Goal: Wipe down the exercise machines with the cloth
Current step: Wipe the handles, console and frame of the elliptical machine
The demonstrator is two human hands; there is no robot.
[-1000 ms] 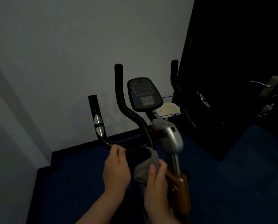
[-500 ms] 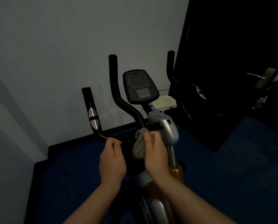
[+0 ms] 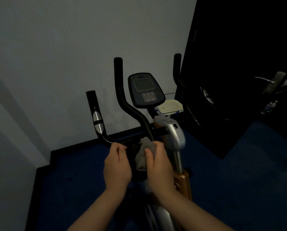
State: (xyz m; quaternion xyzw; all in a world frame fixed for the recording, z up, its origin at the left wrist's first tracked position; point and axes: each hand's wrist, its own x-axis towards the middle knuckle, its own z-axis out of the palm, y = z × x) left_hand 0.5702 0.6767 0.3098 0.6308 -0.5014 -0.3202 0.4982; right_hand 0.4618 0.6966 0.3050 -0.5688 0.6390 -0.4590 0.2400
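Now cloth (image 3: 143,154) bunched under curled right hand (image 3: 159,165), prob. on bike (image 3: 176,139).

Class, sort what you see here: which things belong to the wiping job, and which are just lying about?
Belongs to the job:
- crumpled grey cloth, gripped by the right hand
- black and silver exercise bike, its handlebar held by the left hand

Just lying about:
- pale square tray behind the console
- clear plastic bottle by the dark door

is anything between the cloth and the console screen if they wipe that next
Yes: the black inner handlebar rises just above the cloth, held in the right hand, and crosses toward the console. The left hand grips the lower bar, off to the side.
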